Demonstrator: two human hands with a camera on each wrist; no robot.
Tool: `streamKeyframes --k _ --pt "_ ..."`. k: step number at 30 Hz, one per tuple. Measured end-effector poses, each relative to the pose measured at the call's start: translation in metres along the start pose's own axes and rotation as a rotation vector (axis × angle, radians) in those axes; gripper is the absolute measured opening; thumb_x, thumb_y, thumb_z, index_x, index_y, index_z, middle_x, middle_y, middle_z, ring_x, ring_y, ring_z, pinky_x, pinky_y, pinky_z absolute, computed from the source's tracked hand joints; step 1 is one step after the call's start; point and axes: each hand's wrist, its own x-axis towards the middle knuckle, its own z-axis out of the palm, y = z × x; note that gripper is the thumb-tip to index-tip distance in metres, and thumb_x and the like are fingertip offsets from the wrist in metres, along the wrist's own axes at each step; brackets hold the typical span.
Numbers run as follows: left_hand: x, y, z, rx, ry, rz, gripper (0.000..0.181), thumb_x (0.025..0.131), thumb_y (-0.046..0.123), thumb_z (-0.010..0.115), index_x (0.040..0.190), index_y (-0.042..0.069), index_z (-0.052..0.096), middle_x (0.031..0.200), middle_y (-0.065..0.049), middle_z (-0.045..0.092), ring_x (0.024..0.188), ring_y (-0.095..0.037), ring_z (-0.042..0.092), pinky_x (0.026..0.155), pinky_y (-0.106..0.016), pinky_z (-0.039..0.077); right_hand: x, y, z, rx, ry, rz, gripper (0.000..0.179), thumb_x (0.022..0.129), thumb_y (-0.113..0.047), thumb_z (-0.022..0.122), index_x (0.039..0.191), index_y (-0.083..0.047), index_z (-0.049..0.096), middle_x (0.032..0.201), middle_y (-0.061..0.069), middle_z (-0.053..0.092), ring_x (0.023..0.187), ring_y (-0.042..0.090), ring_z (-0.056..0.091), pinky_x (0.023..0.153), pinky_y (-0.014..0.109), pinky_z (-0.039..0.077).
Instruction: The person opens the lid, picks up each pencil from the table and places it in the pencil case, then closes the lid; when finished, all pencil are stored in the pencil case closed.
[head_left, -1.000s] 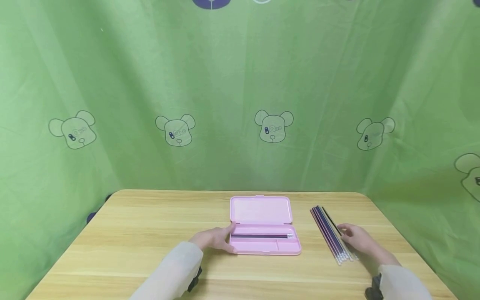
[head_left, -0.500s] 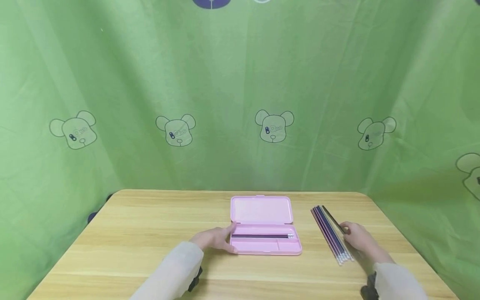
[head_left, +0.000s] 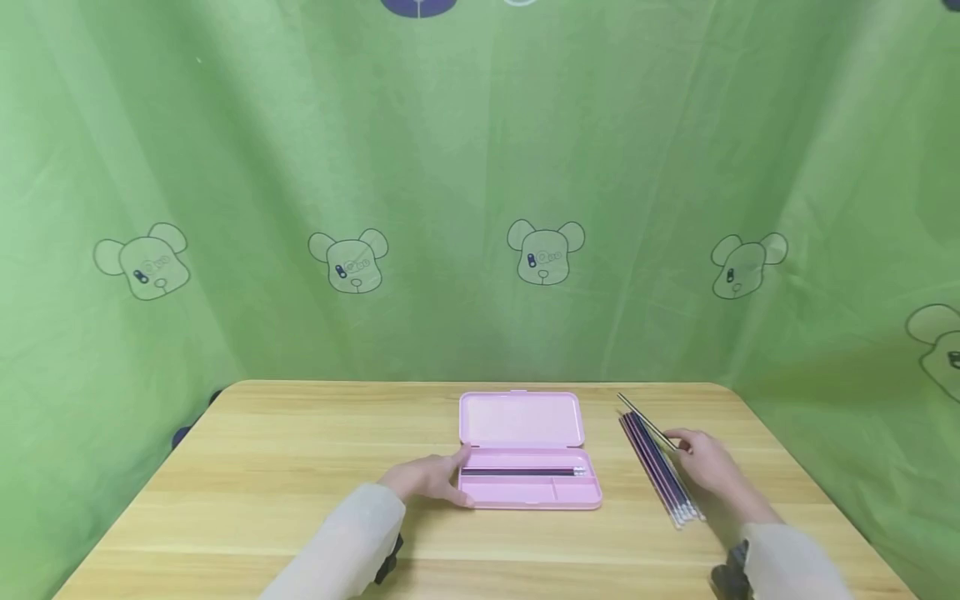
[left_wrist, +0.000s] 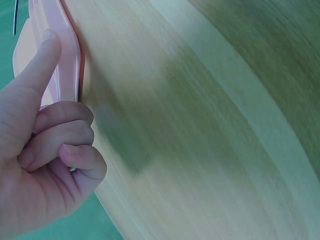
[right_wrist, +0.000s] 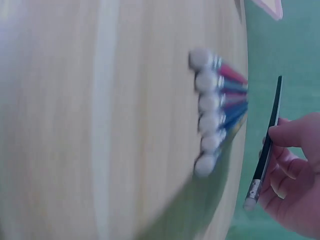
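Observation:
My left hand [head_left: 429,478] grips the left end of an open pink pencil case [head_left: 521,421], its thumb at the near corner. In the left wrist view the thumb lies along the case's edge and the other fingers are curled. Dark pencils [head_left: 517,472] with white erasers lie in the case's long back compartment. Between thumb and fingers, my right hand [head_left: 708,461] pinches a dark pencil [right_wrist: 274,110], raised and tilted, eraser end towards me. Below it and to its left lies a row of several pencils [head_left: 654,467], red and blue, with white erasers [right_wrist: 210,102] facing me.
Everything stands on a wooden table [head_left: 300,433] with rounded far corners. A green curtain [head_left: 450,333] printed with bear heads hangs behind and along both sides. The case's lid leans back at its far side; two smaller compartments lie along the front.
The right hand has picked the dark pencil off the right side of the row and lifted it, with its tip swinging up and leftward. The left hand stays at the case.

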Motion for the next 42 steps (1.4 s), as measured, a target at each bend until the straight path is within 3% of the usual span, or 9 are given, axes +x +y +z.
streamKeyframes --k 5,10,13,20,27,32,42 --pt "0.001 -0.001 0.001 0.006 0.002 0.008 0.095 0.076 0.042 0.07 0.147 0.01 0.015 0.141 -0.017 0.037 0.128 -0.032 0.038 0.107 -0.043 0.029 0.006 -0.02 0.008 0.051 0.015 -0.032 0.034 0.082 0.006 0.051 0.115 0.008 0.056 0.087 0.02 0.059 0.07 0.023 0.054 0.058 0.035 0.049" --pt "0.002 -0.001 0.0 0.008 0.001 0.007 0.095 0.076 0.042 0.07 0.147 0.01 0.015 0.142 -0.017 0.036 0.128 -0.032 0.038 0.108 -0.044 0.029 0.011 -0.043 0.017 0.04 0.045 -0.108 0.031 0.08 0.007 0.054 0.109 0.003 0.063 0.1 0.028 0.059 0.087 0.038 0.058 0.073 0.051 0.05" --pt "0.002 -0.001 0.0 0.013 0.003 0.004 0.095 0.076 0.042 0.07 0.147 0.01 0.016 0.142 -0.017 0.036 0.128 -0.032 0.038 0.108 -0.044 0.029 0.014 -0.058 0.022 0.043 0.044 -0.17 0.03 0.078 0.009 0.055 0.105 0.002 0.064 0.097 0.023 0.062 0.087 0.035 0.058 0.075 0.05 0.05" --pt "0.002 -0.001 -0.001 0.031 0.002 0.002 0.095 0.076 0.043 0.07 0.147 0.011 0.016 0.142 -0.016 0.037 0.128 -0.032 0.038 0.107 -0.043 0.03 0.016 -0.089 0.034 0.023 0.024 -0.287 0.028 0.076 0.009 0.059 0.099 -0.004 0.069 0.082 0.004 0.061 0.075 0.018 0.056 0.067 0.034 0.05" --pt "0.002 -0.002 -0.001 0.032 0.006 -0.004 0.095 0.075 0.043 0.07 0.147 0.011 0.017 0.141 -0.017 0.038 0.127 -0.032 0.039 0.107 -0.044 0.03 0.02 -0.111 0.052 0.03 -0.082 -0.398 0.029 0.075 0.008 0.06 0.099 -0.006 0.069 0.083 -0.001 0.059 0.075 0.012 0.054 0.069 0.029 0.049" --pt "0.002 -0.001 -0.001 0.023 0.004 -0.006 0.094 0.076 0.042 0.07 0.147 0.01 0.017 0.142 -0.017 0.037 0.128 -0.032 0.038 0.107 -0.044 0.03 0.026 -0.12 0.069 -0.047 -0.096 -0.483 0.028 0.076 0.007 0.06 0.1 -0.005 0.07 0.075 -0.004 0.054 0.068 0.007 0.049 0.065 0.026 0.049" --pt "0.001 0.0 -0.001 0.035 0.002 -0.022 0.095 0.075 0.044 0.07 0.147 0.012 0.017 0.141 -0.018 0.038 0.127 -0.033 0.039 0.106 -0.044 0.031 0.034 -0.136 0.091 -0.071 -0.111 -0.484 0.026 0.078 0.003 0.059 0.099 -0.007 0.07 0.075 -0.006 0.053 0.068 0.008 0.049 0.063 0.024 0.047"
